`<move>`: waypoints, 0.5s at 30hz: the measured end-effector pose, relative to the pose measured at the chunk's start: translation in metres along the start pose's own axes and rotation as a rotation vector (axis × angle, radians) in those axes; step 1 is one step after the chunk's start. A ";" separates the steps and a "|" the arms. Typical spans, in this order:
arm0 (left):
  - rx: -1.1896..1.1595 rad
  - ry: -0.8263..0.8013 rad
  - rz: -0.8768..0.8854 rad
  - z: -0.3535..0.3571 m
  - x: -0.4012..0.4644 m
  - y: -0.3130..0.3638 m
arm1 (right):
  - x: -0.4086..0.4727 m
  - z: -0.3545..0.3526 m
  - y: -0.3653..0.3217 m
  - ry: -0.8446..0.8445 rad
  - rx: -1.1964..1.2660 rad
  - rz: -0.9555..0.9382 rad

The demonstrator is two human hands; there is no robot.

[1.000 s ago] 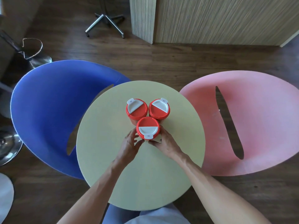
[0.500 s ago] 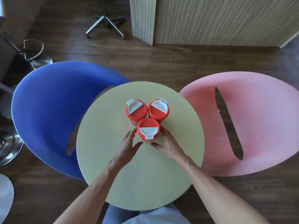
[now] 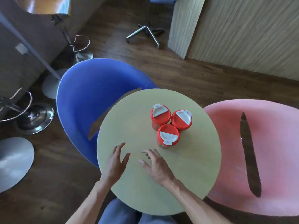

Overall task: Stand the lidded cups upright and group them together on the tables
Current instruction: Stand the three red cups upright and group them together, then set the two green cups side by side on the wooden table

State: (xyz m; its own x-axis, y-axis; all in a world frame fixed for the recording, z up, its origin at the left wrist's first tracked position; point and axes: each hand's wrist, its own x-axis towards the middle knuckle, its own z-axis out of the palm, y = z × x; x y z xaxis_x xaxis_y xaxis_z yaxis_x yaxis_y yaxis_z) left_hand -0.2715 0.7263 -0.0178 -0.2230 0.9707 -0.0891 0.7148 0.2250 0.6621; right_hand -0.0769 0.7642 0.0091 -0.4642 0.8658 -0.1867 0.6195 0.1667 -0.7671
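Both hands are empty, fingers spread: left hand (image 3: pixel 116 160) and right hand (image 3: pixel 157 164), now drawn back from the cups they flanked half a second ago. Beyond the right fingertips (image 3: pixel 144 152), three upright red-lidded cups (image 3: pixel 168 136) cluster touching on one round table (image 3: pixel 194 167).

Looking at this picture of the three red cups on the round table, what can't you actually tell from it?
- What the cups hold: head view, the red lids cover them.
- Whether the cup walls touch: lids hide them from above.
- The round table base: hidden under its top.
- The pink chair: cut off by the right edge.
- Floor items at left: blurred.
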 end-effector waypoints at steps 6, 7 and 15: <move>-0.048 0.239 -0.209 -0.077 -0.030 -0.047 | 0.055 0.061 -0.089 -0.148 -0.023 -0.207; -0.053 0.291 -0.220 -0.095 -0.035 -0.058 | 0.064 0.075 -0.107 -0.161 -0.030 -0.248; -0.027 0.686 -0.322 -0.299 -0.095 -0.165 | 0.122 0.211 -0.317 -0.276 -0.005 -0.629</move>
State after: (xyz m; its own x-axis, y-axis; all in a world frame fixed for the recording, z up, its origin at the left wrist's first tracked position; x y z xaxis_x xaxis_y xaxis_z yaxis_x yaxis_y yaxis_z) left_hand -0.5665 0.5720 0.1044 -0.7867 0.5856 0.1955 0.5300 0.4782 0.7003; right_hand -0.4637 0.7172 0.1001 -0.8804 0.4522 0.1428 0.1825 0.6010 -0.7781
